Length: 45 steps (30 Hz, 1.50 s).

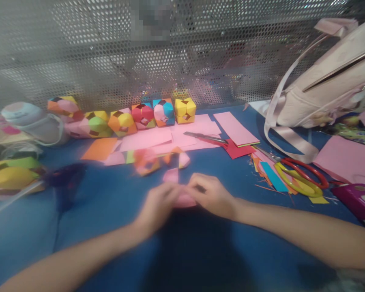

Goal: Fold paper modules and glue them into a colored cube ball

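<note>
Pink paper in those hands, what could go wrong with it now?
The pink paper is pinched between the left hand and the right hand; the view is blurred there, so a fold might land crooked or the paper might tear.
The scissors lie near the right forearm; a sideways sweep could bump them.
Loose folded pieces sit just beyond the hands and might get knocked away.

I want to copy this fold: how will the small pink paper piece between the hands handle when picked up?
The pink paper piece looks thin, so it is probably light and floppy. Pinched between the left hand and the right hand, it likely creases or crushes easily. It looks flattish, so it should not roll.
</note>
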Each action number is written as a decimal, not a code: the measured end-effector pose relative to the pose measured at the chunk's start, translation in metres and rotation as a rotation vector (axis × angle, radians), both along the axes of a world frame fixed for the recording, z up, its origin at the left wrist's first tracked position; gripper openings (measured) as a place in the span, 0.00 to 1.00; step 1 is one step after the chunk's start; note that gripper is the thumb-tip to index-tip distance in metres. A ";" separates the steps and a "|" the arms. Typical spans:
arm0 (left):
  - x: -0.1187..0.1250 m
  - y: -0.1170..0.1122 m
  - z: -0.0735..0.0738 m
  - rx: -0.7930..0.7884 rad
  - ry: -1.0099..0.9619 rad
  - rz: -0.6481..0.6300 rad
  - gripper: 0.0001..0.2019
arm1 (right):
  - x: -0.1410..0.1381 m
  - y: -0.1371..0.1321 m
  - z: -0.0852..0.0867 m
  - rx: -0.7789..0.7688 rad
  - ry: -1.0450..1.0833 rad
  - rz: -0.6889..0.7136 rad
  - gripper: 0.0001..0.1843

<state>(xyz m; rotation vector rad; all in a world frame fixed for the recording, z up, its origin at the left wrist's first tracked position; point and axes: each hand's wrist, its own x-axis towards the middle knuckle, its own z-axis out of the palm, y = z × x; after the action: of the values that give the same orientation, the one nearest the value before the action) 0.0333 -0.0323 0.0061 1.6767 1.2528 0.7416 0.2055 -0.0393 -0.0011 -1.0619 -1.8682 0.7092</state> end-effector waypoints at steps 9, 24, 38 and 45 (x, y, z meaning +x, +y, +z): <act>0.000 -0.001 0.001 -0.020 -0.061 -0.029 0.10 | 0.000 0.000 -0.002 -0.008 0.022 0.025 0.13; 0.006 -0.003 -0.005 -0.215 -0.317 0.015 0.06 | 0.000 0.001 0.000 0.011 0.027 0.023 0.06; 0.000 -0.001 -0.007 0.027 -0.132 0.012 0.05 | 0.001 0.000 0.003 -0.033 0.032 -0.015 0.04; 0.001 -0.001 -0.013 -0.053 -0.222 0.004 0.05 | -0.001 0.001 -0.003 0.058 -0.033 -0.012 0.12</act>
<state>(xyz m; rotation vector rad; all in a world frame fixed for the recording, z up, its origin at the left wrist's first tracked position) 0.0340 -0.0337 -0.0072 1.5042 1.1098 0.8640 0.2048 -0.0386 -0.0043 -1.0531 -1.8978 0.6306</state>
